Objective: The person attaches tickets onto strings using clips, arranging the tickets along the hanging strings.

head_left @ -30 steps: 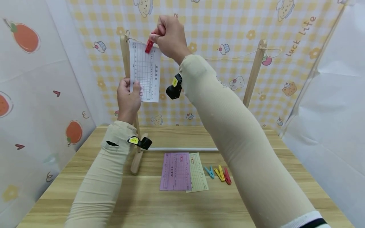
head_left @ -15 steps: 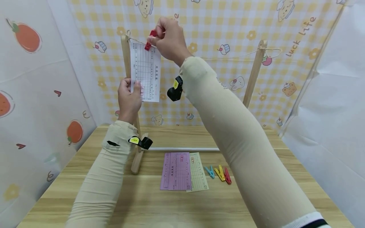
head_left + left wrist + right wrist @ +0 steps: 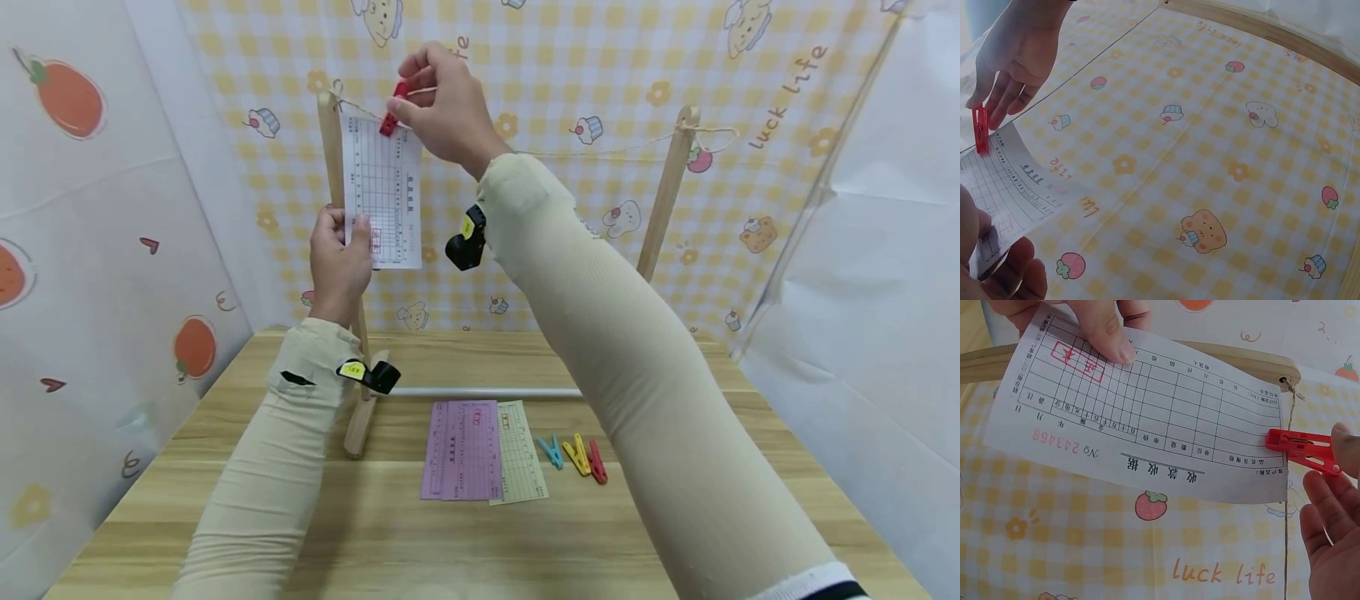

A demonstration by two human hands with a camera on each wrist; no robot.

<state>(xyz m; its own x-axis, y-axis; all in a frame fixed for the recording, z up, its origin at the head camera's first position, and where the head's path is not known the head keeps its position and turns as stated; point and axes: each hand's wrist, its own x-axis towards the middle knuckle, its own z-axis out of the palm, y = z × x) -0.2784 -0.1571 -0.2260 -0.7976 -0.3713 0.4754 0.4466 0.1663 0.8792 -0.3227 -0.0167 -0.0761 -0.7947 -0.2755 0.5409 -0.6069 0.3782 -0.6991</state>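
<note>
Two-handed work at the string [image 3: 1285, 562]: pinches the receipt [image 3: 393, 183] near its lower left corner with the left hand [image 3: 341, 262], below the red clip [image 3: 1297, 444] at its top edge. Uncurls the right hand [image 3: 448, 108] from an earlier pinch, with fingers spread and thumb still against the clip. Probably means a clip gripping unaided, near the wooden post [image 3: 330, 154].
</note>
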